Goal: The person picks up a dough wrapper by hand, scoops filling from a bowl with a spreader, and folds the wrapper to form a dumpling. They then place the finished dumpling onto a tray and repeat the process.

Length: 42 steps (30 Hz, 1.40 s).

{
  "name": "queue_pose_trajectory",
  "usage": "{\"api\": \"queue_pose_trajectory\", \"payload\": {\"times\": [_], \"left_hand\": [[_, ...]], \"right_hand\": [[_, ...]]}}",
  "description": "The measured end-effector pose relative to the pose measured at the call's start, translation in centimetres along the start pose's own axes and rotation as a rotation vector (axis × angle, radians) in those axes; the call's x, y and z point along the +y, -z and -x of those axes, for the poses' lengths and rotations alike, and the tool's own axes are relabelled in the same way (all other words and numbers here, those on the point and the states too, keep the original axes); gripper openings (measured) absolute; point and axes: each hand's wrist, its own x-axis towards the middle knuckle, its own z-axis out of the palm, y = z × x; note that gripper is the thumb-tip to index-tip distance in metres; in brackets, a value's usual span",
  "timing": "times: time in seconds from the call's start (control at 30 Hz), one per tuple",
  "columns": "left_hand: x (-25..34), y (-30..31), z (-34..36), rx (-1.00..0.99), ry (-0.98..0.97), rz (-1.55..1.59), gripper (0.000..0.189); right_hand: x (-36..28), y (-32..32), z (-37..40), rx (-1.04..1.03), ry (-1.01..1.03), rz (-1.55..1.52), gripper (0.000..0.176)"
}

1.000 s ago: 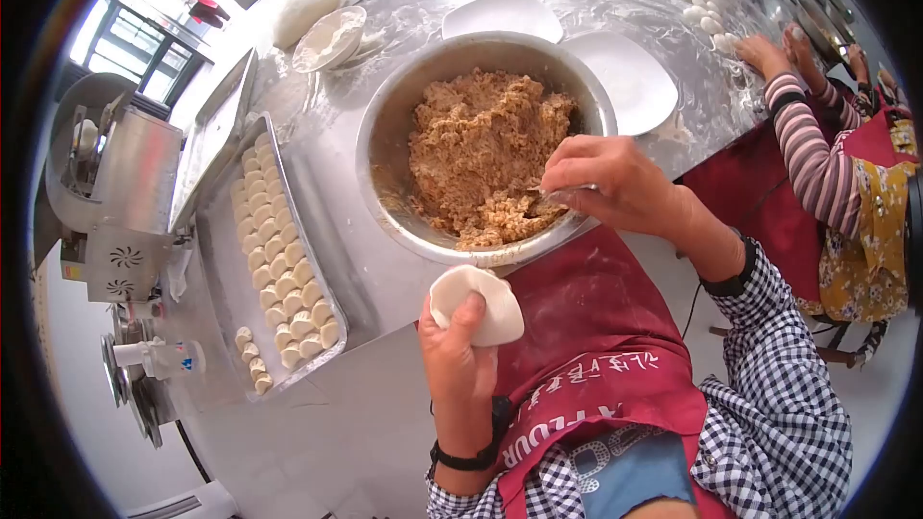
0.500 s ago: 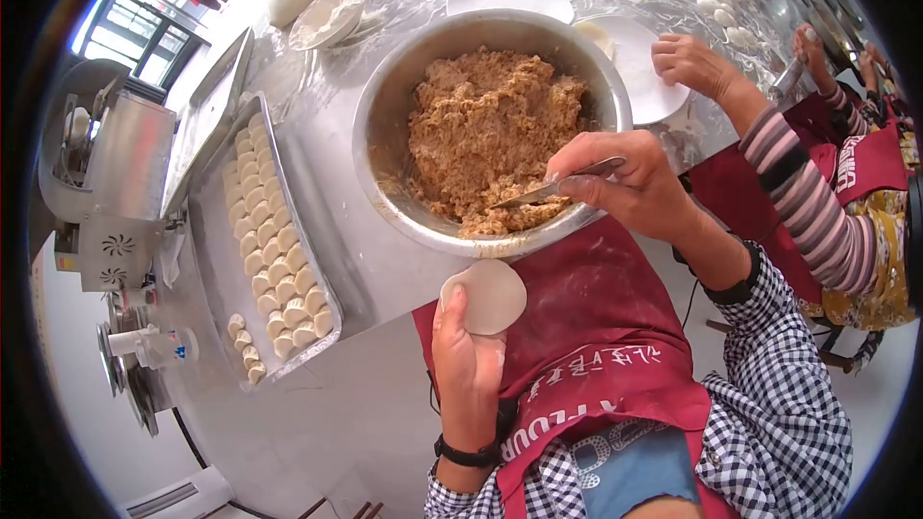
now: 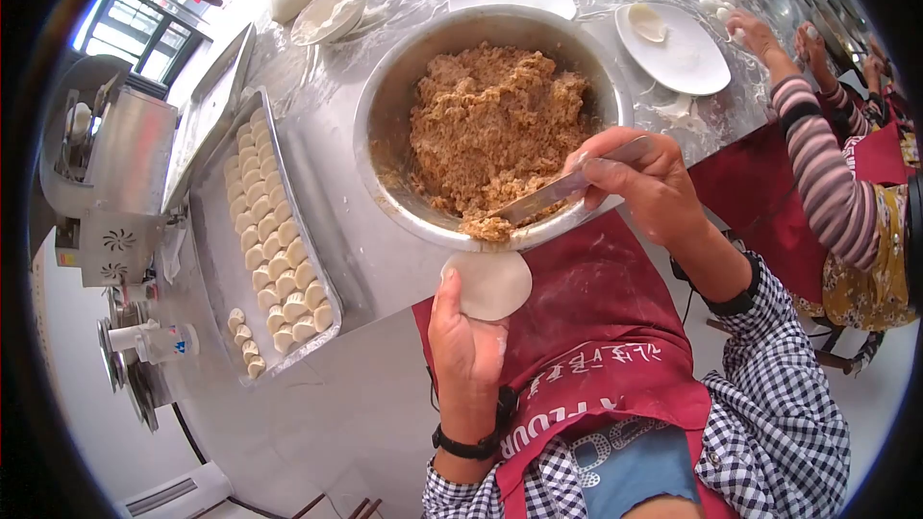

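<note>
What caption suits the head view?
Right hand holds a spatula of filling at the bowl, above the wrapper in left hand.

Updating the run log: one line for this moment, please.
left hand: holds dough wrapper | right hand: holds spatula with filling | above bowl rim

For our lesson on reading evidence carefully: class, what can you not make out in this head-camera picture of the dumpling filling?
Head view only:
1. Handle of the flat metal blade: hidden inside the right hand.
2. Fingers of the left hand: covered by the dough wrapper.
3. Bottom of the steel bowl: buried under filling.
4. Co-worker's hands: small, at the dark lens rim.
</note>
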Motion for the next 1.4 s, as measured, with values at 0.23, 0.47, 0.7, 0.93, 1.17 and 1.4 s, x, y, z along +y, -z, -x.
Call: {"api": "queue_pose_trajectory", "payload": {"times": [0.23,0.47,0.7,0.93,1.17,1.4], "left_hand": [[0.1,-0.3,0.1,-0.059,0.052,0.027,0.037],[0.2,0.4,0.0,-0.100,0.066,0.068,0.036],[0.8,-0.4,0.7,0.142,-0.055,0.041,0.037],[0.4,1.1,-0.4,-0.112,0.231,0.439,0.037],[0.3,0.9,0.2,-0.085,0.202,0.323,0.039],[0.0,1.0,0.6,-0.216,0.205,0.240,0.041]], "right_hand": [[-0.3,-1.0,2.2,-0.012,-0.012,-0.045,0.009],[-0.2,-1.4,2.9,-0.025,-0.019,-0.175,0.011],[-0.4,0.5,1.2,0.187,0.098,-0.270,0.012],[-0.3,1.1,1.2,0.034,0.188,-0.158,0.010],[-0.9,0.6,2.4,-0.200,-0.032,-0.211,0.009],[-0.6,-1.0,2.3,-0.214,-0.103,-0.085,0.008]]}}
